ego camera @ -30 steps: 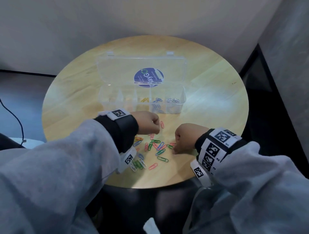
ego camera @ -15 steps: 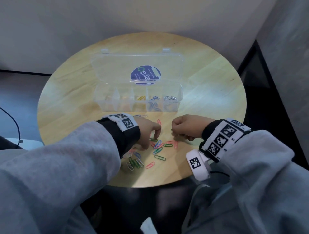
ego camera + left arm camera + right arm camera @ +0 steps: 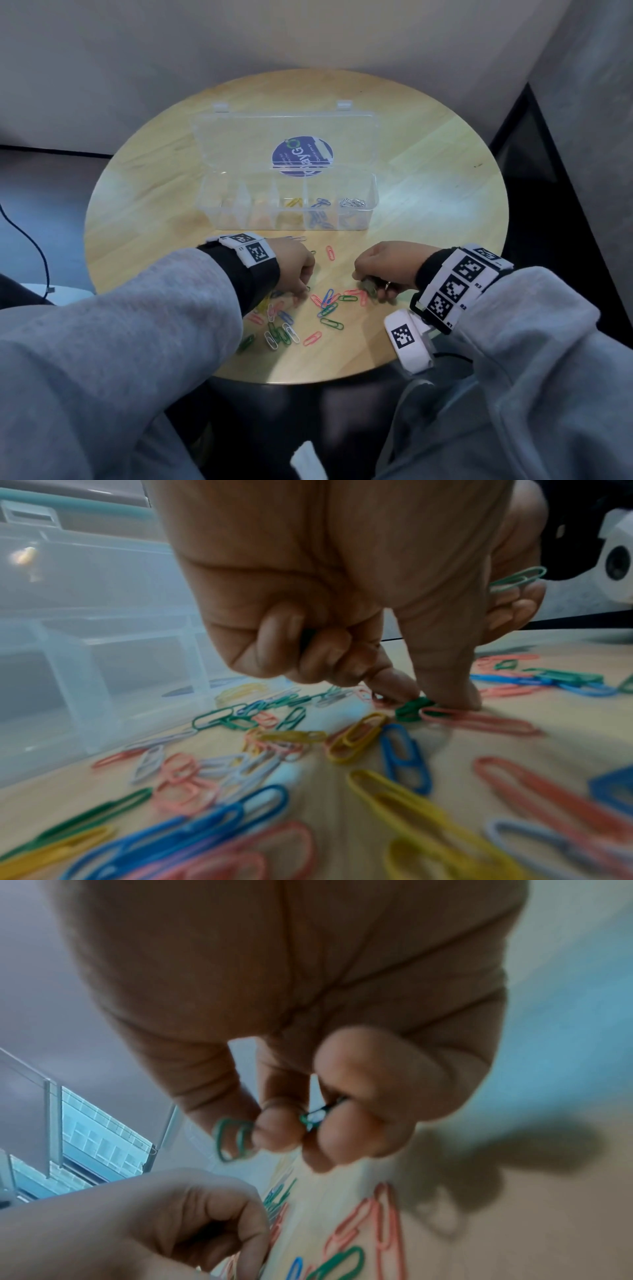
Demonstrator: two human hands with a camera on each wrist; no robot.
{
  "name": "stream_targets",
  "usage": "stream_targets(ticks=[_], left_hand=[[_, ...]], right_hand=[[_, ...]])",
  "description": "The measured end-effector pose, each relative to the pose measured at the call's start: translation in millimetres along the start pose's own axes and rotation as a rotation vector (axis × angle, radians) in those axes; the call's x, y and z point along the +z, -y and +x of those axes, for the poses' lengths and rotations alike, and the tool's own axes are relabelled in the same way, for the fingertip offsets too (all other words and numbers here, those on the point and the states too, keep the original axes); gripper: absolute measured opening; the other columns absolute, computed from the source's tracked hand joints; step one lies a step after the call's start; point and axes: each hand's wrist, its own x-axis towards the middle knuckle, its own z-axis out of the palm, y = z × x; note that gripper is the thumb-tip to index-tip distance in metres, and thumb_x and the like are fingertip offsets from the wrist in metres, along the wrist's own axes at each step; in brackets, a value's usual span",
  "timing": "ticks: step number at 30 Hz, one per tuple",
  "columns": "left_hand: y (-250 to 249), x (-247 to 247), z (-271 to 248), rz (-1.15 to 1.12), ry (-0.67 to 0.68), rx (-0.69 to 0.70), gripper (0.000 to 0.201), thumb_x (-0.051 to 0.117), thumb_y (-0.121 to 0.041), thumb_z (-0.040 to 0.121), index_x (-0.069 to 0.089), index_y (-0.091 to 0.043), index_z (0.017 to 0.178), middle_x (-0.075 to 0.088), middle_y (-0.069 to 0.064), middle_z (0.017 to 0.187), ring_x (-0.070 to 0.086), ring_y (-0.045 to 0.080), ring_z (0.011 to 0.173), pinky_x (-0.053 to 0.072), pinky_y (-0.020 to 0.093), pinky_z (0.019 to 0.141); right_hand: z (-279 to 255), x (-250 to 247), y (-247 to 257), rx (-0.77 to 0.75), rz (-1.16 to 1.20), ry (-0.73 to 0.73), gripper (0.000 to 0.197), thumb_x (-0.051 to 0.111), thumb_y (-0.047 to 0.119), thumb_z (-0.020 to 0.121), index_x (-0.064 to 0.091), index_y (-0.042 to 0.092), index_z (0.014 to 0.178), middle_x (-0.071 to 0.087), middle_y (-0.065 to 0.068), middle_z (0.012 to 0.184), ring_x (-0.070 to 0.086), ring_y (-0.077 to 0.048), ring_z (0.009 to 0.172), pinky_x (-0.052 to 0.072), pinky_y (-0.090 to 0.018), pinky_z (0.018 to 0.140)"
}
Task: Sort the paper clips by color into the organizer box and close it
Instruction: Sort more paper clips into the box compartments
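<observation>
Item: colour-sorting of paper clips, gathering stage, green lot. Organizer box (image 3: 287,205): clear plastic, lid hinged back and lying open on the far side, standing mid-table on the round wooden table (image 3: 428,192); of its row of compartments, three toward the right hold yellow, blue and silver clips respectively, the left ones look unfilled. Loose clips (image 3: 308,308): mixed green, blue, yellow, pink and pale ones, scattered on the near part of the table between the two wrists, just in front of the box. Left hand (image 3: 294,267): fingers curled under, index tip and thumb pressed down onto a green clip (image 3: 413,710) lying on the wood, touching a pink one; whether the clip is pinched or only pinned cannot be told. Right hand (image 3: 383,267): held just above the table, thumb and fingers closed in a pinch on a small bunch of green clips (image 3: 236,1137), one loop jutting out past the fingertips. Step in hand, as judged: collecting greens before deposit. Next move, as judged: lifting the left-hand clip free of its pink neighbour, then carrying the greens to an unfilled compartment; much of the pile remains, and the lid stays to be closed last.
</observation>
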Motion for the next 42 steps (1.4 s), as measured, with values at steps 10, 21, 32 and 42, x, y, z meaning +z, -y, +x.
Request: stream_targets(ticks=[10, 21, 32, 42], left_hand=[[1.4, 2.2, 0.2, 0.012, 0.051, 0.035, 0.019, 0.072, -0.031, 0.076, 0.057, -0.025, 0.086, 0.053, -0.008, 0.075, 0.051, 0.015, 0.077, 0.030, 0.022, 0.051], [-1.1, 0.6, -4.2, 0.068, 0.087, 0.050, 0.009, 0.064, -0.022, 0.078, 0.055, -0.023, 0.075, 0.056, -0.006, 0.069, 0.052, 0.016, 0.074, 0.032, 0.020, 0.049], [13.7, -5.2, -10.3, -0.452, -0.046, -0.046, 0.021, 0.062, -0.018, 0.078, 0.052, -0.021, 0.060, 0.055, -0.005, 0.059, 0.047, 0.010, 0.053, 0.040, 0.022, 0.059], [14.1, -17.4, -22.1, -1.582, 0.076, -0.047, 0.010, 0.044, -0.005, 0.071, 0.041, -0.012, 0.066, 0.059, 0.010, 0.058, 0.055, 0.014, 0.041, 0.042, 0.013, 0.036]], right_hand=[[4.7, 2.2, -2.7, -0.039, 0.021, 0.098, 0.017, 0.045, -0.004, 0.086, 0.050, 0.009, 0.077, 0.055, -0.013, 0.064, 0.050, -0.021, 0.049, 0.042, -0.026, 0.046], [-2.7, 15.6, 1.3, -0.196, -0.634, -0.081, 0.011, 0.069, 0.018, 0.078, 0.062, 0.024, 0.084, 0.046, 0.010, 0.065, 0.044, -0.004, 0.057, 0.034, -0.021, 0.052], [4.5, 17.4, 2.0, -0.241, -0.747, -0.100, 0.013, 0.068, 0.016, 0.079, 0.057, 0.023, 0.078, 0.046, 0.013, 0.069, 0.048, -0.008, 0.065, 0.038, -0.023, 0.056], [3.5, 19.3, 7.4, -0.258, -0.808, -0.065, 0.011, 0.063, 0.011, 0.079, 0.058, 0.020, 0.078, 0.048, 0.011, 0.066, 0.047, -0.010, 0.064, 0.036, -0.023, 0.054]])
